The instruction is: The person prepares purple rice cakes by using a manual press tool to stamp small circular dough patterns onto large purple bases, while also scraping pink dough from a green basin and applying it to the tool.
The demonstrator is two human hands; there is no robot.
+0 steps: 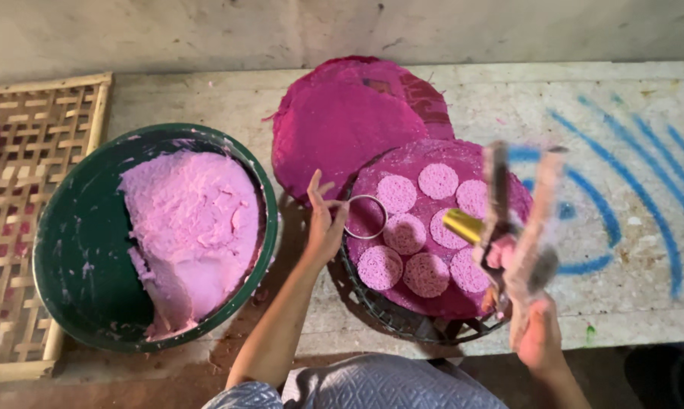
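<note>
My left hand (323,227) pinches a thin metal ring (366,217) that lies on the left part of a round tray (402,318) covered with magenta cloth. Several round pale pink discs (405,233) sit on that cloth. My right hand (537,333) grips a long-handled tool (520,227), blurred by motion, with a gold-coloured cylinder (463,225) at its end above the discs. A green basin (76,250) at the left holds a large mass of pink dough (194,227).
Stacked round magenta cloths (342,125) lie behind the tray. A woven bamboo rack (31,189) lies at the far left. The worktop (622,136) is pale with blue streaks on the right. A wall runs along the back.
</note>
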